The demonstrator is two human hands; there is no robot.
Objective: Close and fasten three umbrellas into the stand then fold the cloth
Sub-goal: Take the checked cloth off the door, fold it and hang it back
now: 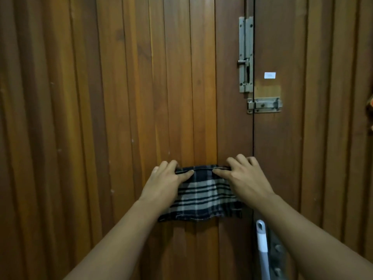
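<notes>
Two bare hands hold a dark plaid cloth up before a wooden door. The left hand pinches its upper left corner; the right hand pinches the upper right. Farther right, metal bolts sit above a grey-white handle.

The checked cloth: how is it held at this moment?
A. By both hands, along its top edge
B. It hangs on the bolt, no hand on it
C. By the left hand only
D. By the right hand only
A: the left hand and the right hand both grip the top edge of the checked cloth, which hangs down before the wooden door.
</notes>
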